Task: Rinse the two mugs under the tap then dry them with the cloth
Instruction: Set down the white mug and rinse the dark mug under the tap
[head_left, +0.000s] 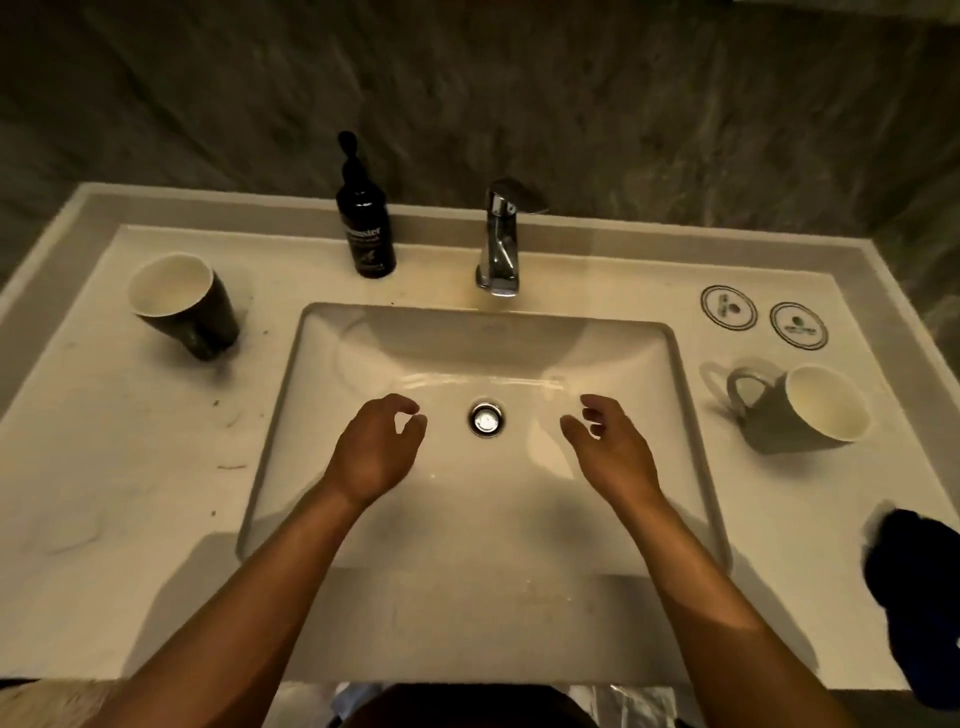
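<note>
Two dark mugs with white insides stand on the white counter. One mug (183, 304) is at the back left of the basin; its handle is hidden. The other mug (802, 410) is to the right of the basin, handle pointing left. A dark blue cloth (917, 597) lies bunched at the counter's right front edge. The chrome tap (500, 239) stands behind the sink basin (363, 338); no water runs from it. My left hand (376, 452) and my right hand (613, 449) hover over the basin on either side of the drain, fingers loosely curled and apart, holding nothing.
A black pump bottle (363, 218) stands left of the tap. Two round coasters (761, 317) lie on the counter at the back right. The chrome drain (486, 419) sits mid-basin. A stone-patterned wall rises behind the counter.
</note>
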